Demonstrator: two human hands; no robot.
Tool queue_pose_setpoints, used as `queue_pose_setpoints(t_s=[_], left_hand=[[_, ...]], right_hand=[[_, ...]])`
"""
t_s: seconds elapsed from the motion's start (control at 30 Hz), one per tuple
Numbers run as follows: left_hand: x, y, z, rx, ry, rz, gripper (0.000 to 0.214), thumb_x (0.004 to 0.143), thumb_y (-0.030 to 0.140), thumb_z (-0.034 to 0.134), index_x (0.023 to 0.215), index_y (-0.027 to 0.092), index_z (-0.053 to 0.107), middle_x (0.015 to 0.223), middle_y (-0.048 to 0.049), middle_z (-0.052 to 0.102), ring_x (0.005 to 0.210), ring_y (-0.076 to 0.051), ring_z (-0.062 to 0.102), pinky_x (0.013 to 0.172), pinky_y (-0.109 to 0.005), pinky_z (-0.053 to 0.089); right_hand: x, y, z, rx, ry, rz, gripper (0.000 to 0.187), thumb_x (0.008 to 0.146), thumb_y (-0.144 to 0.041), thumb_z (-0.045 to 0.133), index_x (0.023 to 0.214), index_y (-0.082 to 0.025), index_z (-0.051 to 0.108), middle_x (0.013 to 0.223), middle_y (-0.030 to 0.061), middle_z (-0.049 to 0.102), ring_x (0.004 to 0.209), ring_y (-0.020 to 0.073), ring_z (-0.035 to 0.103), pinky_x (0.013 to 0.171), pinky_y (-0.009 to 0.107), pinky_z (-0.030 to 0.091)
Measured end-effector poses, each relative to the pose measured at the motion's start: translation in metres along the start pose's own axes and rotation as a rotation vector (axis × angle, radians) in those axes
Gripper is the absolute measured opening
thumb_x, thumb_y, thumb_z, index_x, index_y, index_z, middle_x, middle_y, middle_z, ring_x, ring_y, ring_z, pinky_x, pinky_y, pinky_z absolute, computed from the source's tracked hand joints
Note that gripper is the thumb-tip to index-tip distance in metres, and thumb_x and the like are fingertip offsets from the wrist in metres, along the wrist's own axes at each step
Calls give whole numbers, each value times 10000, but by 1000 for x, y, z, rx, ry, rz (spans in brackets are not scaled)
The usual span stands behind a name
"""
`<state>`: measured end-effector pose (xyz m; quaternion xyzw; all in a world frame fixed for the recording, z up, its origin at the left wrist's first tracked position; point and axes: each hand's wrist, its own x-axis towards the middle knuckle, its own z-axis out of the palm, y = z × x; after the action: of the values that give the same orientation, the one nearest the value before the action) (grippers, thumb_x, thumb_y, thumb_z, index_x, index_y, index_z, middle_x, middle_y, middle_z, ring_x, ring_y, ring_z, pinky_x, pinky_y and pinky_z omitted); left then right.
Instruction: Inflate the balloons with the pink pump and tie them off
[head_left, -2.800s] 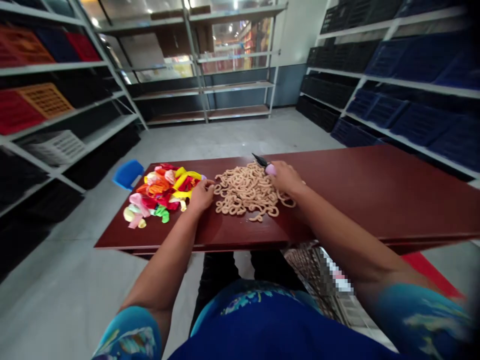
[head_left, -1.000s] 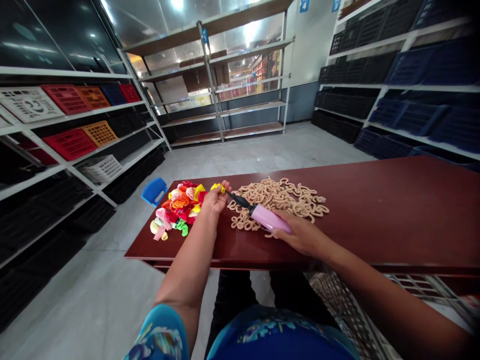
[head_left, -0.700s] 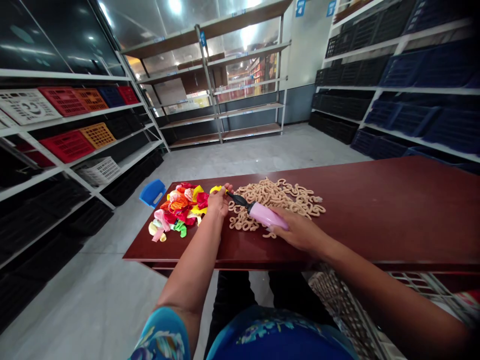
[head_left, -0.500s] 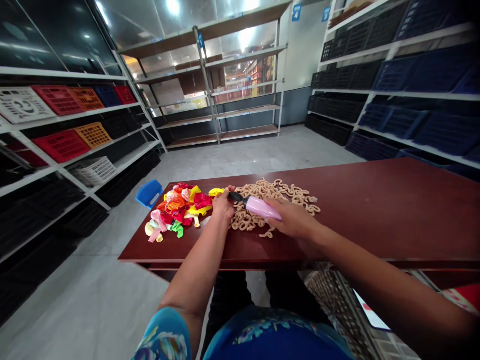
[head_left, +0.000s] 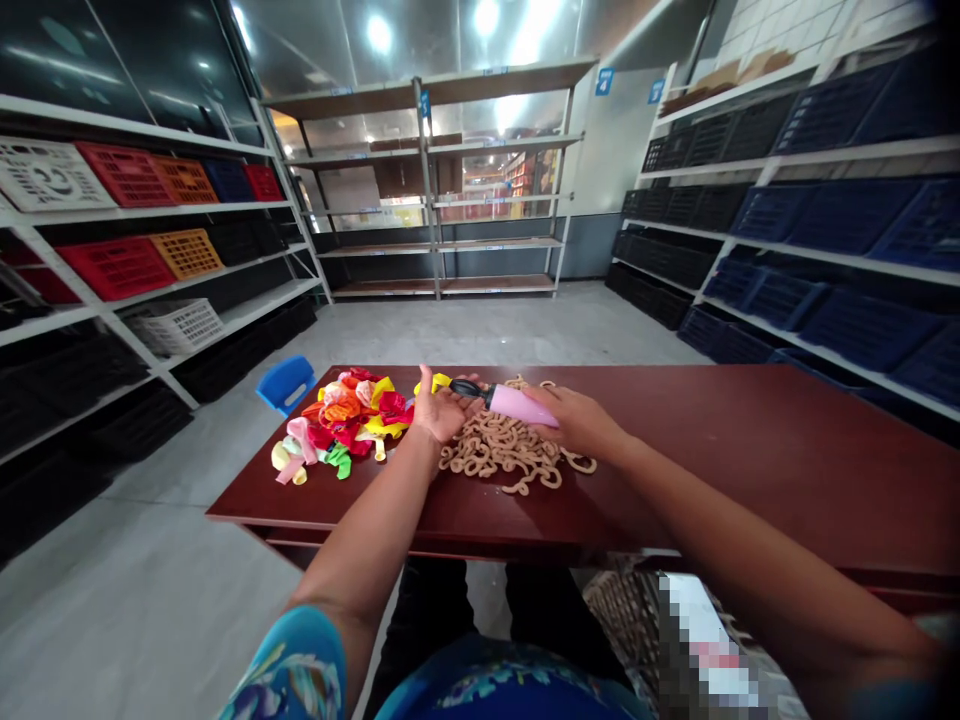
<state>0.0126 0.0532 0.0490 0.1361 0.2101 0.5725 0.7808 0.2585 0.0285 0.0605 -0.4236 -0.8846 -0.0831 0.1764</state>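
Note:
My right hand (head_left: 581, 420) is wrapped around the smooth pink body of a tool (head_left: 517, 403) with a black, rounded, tapering end (head_left: 471, 390). That black end points left, over my left hand (head_left: 444, 408). My left hand is turned palm up with its thumb raised and fingers spread; whether it touches the black end, I cannot tell. Beneath both hands lies a heap of beige, curly, cord-like loops (head_left: 499, 447). Left of it is a pile of limp balloons (head_left: 349, 410) in red, orange, yellow, pink and green.
A dark red table (head_left: 750, 440) stretches away to the right. Past its left edge stands a blue chair back (head_left: 286, 384). Shelves of coloured crates (head_left: 127, 268) line the left, blue crates (head_left: 862, 330) the right. A metal rack (head_left: 435, 250) stands at the back.
My left hand has opened from a pinch at the black end to a spread palm. The right hand keeps hold of the tool. The camera view has tilted up slightly.

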Motion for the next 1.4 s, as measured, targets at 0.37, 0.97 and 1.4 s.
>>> queue_pose_setpoints(t_s=[0.37, 0.97, 1.4], left_hand=[[49, 17, 17, -172, 246, 453, 458, 859, 484, 399, 550, 189, 235, 401, 69, 283, 361, -93, 376, 517, -277, 424], [65, 34, 1, 65, 263, 699, 525, 828, 578, 384, 566, 184, 157, 438, 58, 245, 394, -72, 389, 507, -218, 429], [60, 4, 12, 71, 193, 640, 439, 909, 506, 265, 618, 203, 135, 503, 53, 209, 458, -74, 365, 589, -266, 394]], right_hand=[[46, 25, 17, -18, -38, 13, 707, 710, -483, 628, 1324, -226, 391, 1222, 107, 537, 1073, 264, 502, 908, 379, 378], [23, 89, 24, -45, 19, 279, 355, 716, -302, 566, 1055, -211, 513, 1028, 87, 576, 911, 244, 521, 721, 322, 383], [37, 52, 30, -39, -57, 130, 397, 784, -370, 513, 1120, -175, 433, 1098, 120, 530, 985, 270, 485, 795, 374, 375]])
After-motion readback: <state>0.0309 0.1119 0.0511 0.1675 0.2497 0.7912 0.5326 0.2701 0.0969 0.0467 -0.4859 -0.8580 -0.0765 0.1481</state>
